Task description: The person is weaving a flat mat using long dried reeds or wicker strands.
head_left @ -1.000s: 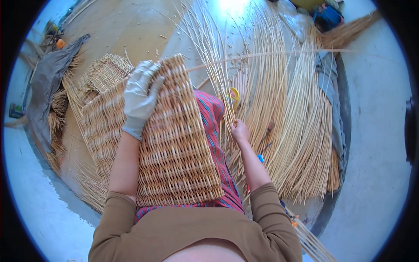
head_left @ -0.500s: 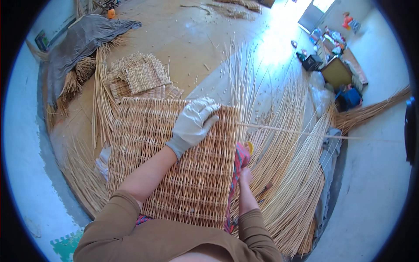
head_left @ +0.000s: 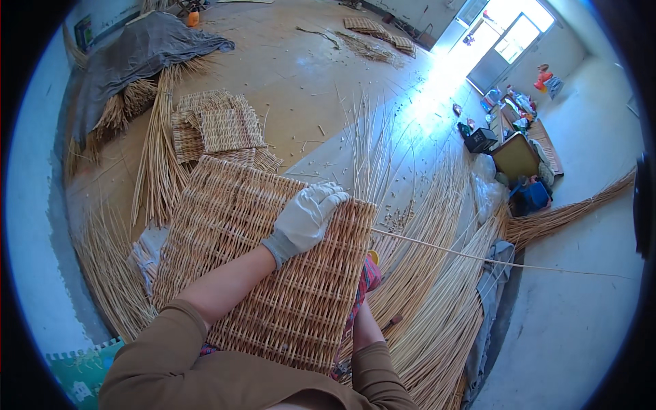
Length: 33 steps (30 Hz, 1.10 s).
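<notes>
My gloved left hand (head_left: 307,219) grips the upper part of a woven wicker panel (head_left: 260,307) near its top right corner, fingers curled at the edge. The panel lies tilted over my lap, on red striped cloth (head_left: 366,280). A long pale strand (head_left: 444,249) sticks out rightward from the panel's right edge. My right forearm (head_left: 367,326) runs up beside that edge; the hand and its fingers are hidden behind the panel. Long loose canes (head_left: 437,307) lie fanned out to the right.
Stacked woven pieces (head_left: 225,126) lie ahead; cane bundles under grey cloth (head_left: 140,51) line the left wall. A jumble of bags and containers (head_left: 512,157) lines the right wall, near a cane sheaf (head_left: 567,212). A bright doorway (head_left: 471,48) stands at the back.
The view has tilted up, showing more of the room and doorway. My right hand, earlier seen on the loose canes, is now hidden behind the panel; my left hand keeps its grip.
</notes>
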Each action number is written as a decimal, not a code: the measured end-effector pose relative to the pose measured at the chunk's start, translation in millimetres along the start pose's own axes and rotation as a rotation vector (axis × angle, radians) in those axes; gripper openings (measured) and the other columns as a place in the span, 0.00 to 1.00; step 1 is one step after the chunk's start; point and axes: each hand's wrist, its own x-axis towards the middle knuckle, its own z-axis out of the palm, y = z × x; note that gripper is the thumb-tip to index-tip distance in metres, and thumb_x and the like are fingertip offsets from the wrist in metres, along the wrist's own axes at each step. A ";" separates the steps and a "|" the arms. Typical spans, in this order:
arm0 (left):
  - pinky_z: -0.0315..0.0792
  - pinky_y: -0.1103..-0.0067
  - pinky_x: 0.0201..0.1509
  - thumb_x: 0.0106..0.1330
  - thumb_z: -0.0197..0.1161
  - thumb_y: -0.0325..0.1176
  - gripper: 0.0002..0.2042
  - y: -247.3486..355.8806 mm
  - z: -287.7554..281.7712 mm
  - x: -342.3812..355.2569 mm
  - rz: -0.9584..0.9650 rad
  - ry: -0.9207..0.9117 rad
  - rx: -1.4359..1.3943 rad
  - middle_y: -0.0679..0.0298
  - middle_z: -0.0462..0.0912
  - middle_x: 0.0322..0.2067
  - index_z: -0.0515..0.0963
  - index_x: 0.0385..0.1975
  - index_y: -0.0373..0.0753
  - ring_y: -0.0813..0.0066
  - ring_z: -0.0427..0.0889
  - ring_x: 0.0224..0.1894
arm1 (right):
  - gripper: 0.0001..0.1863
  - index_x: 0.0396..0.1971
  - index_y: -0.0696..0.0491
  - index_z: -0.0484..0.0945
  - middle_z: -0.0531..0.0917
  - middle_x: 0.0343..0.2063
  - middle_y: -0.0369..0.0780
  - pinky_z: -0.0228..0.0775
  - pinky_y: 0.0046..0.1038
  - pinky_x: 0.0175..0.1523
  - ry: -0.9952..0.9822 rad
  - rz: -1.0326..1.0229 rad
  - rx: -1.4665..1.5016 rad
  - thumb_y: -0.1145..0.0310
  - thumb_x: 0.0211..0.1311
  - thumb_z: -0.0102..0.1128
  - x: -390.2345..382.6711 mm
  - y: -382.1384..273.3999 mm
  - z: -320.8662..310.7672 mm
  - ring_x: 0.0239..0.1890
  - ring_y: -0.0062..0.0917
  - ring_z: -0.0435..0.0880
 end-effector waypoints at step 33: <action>0.72 0.63 0.73 0.71 0.67 0.28 0.11 -10.9 1.5 -3.8 -0.077 0.055 -0.106 0.52 0.85 0.58 0.86 0.51 0.38 0.51 0.81 0.65 | 0.13 0.41 0.48 0.71 0.65 0.22 0.29 0.48 0.19 0.19 0.647 -0.229 2.024 0.56 0.86 0.49 -137.6 49.4 -336.8 0.20 0.13 0.59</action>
